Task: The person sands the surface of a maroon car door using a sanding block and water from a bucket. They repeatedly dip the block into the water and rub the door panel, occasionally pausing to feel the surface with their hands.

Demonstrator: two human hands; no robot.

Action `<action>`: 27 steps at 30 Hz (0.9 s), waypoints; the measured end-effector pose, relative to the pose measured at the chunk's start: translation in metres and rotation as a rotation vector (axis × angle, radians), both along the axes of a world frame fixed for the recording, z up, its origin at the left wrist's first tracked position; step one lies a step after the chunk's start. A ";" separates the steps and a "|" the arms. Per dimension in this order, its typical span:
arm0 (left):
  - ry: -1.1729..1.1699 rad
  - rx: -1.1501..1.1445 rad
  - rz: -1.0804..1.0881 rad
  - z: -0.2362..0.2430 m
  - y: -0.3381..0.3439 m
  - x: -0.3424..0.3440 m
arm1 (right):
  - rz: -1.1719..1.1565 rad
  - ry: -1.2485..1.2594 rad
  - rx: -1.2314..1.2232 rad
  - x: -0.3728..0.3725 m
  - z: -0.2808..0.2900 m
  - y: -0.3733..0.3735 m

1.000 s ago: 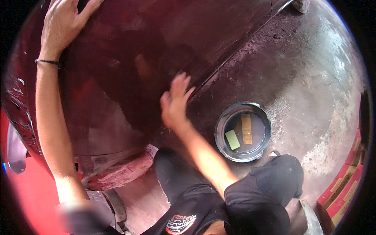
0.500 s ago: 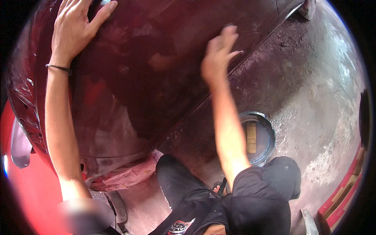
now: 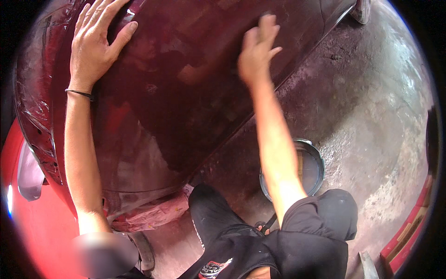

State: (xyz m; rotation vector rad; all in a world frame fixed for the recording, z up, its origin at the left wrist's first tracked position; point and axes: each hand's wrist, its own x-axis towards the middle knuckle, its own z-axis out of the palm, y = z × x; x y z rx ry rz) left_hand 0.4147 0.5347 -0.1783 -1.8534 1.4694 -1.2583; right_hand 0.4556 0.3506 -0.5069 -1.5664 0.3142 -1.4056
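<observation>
A dark red, glossy car body panel (image 3: 186, 135) fills the middle and upper left of the view. On its upper left part my left hand (image 3: 95, 53) rests with fingers spread and thumb out, and it holds nothing that I can see. My right hand (image 3: 255, 53), slightly smeared by motion, lies against the panel farther right, near its lower edge. Its fingers are stretched out and the thumb stands apart. Whether something thin lies beneath that palm is hidden.
A round basin (image 3: 320, 162) stands on the wet, stained floor (image 3: 367, 121), partly behind my right forearm; a tan block (image 3: 300, 167) shows in it. Crumpled pinkish sheeting (image 3: 155, 215) hangs below the panel. A bright red car part (image 3: 42, 223) is at lower left.
My right hand has slid farther up the panel. The left hand stays on it with spread fingers. The view has shifted a little, and my right forearm now covers more of the block.
</observation>
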 end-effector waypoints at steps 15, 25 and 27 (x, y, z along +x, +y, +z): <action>0.002 0.016 -0.020 0.002 0.001 0.006 | 0.094 0.060 0.116 0.021 0.012 -0.089; -0.023 0.030 0.072 0.003 0.003 0.005 | 0.152 0.225 -0.046 -0.048 -0.050 0.054; -0.016 0.031 0.072 0.003 0.003 0.005 | 0.139 0.054 0.182 -0.002 -0.043 -0.050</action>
